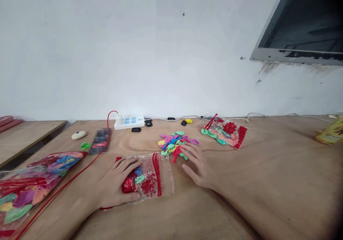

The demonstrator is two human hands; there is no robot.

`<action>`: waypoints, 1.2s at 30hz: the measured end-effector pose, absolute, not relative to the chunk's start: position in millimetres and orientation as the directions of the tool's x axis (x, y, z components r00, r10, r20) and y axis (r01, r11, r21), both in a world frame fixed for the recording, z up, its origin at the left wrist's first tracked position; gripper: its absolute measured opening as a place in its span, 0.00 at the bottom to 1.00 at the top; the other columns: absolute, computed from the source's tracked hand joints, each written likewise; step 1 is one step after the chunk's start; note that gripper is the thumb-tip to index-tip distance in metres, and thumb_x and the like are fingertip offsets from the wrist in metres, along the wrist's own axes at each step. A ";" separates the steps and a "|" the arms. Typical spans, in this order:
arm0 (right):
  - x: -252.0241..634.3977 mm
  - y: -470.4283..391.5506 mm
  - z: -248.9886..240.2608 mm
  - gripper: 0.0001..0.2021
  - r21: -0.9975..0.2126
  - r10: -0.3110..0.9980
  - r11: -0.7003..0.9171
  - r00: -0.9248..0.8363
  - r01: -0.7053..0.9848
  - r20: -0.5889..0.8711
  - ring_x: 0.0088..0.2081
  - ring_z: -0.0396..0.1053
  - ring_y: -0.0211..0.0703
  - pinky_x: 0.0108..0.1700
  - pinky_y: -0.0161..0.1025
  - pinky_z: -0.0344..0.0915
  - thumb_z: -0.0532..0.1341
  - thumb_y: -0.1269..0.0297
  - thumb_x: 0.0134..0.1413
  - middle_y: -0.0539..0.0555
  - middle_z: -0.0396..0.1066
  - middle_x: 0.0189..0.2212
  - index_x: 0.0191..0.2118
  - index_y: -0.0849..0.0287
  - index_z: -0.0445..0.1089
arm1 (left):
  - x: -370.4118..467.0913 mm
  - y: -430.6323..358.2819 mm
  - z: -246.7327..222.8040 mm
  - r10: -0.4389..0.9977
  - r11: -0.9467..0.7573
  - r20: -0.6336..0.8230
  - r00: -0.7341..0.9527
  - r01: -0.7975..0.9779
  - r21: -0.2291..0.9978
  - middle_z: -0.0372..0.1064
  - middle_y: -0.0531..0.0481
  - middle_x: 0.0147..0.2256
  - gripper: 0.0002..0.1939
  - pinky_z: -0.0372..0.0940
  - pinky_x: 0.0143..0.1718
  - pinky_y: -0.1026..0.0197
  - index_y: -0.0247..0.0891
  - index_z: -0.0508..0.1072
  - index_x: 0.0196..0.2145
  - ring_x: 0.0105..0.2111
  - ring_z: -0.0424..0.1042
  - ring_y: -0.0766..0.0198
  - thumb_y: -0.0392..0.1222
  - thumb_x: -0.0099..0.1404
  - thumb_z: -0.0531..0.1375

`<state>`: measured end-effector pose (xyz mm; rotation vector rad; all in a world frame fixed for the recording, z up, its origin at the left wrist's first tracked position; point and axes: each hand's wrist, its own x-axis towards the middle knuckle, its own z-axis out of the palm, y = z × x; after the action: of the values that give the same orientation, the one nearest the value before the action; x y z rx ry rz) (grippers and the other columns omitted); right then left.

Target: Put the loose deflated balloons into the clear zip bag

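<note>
Looking down through the head camera, I read the loose heap of limp balloons (pixel 175 143) on the table (pixel 227 211) as lying ahead of the right hand (pixel 199 168) and a little to its left. That hand is clearly the nearer one: its fingers reach over the heap's near right edge, slightly spread, with the thumb held apart and nothing visibly pinched. Whether the fingertips touch the balloons or hover just above, I can't tell from here.

The left hand (pixel 120 181) lies palm down on a clear bag with red print (pixel 150 184), fingers close together and thumb out to the side, covering the bag's left part. Some balloons show inside, by those fingers. I see the bag's long axis running left to right, its clear right end pointing toward the gap before the right hand. The heap sits just beyond that end's far corner, so from the left hand it lies ahead and to the right.

Farther off to the right I have a second printed bag (pixel 223 131), slanting nearer toward its right end, and a bulkier bag of balloons (pixel 29 188) at far left.
</note>
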<state>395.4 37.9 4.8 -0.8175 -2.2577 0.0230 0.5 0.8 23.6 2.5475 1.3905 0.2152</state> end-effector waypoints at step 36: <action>383.5 14.1 4.5 0.30 -0.332 0.619 0.785 -0.690 0.523 0.375 0.77 0.43 0.55 0.76 0.62 0.50 0.57 0.57 0.75 0.57 0.57 0.73 0.77 0.49 0.51 | -5.2 3.0 12.9 0.813 -0.579 0.122 0.569 0.769 0.272 0.55 0.42 0.73 0.51 0.59 0.68 0.35 0.52 0.56 0.74 0.69 0.60 0.37 0.73 0.62 0.66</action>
<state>383.5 14.1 4.5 -0.8551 -2.5020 0.2725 -5.2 3.0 12.9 2.6114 1.3316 0.3479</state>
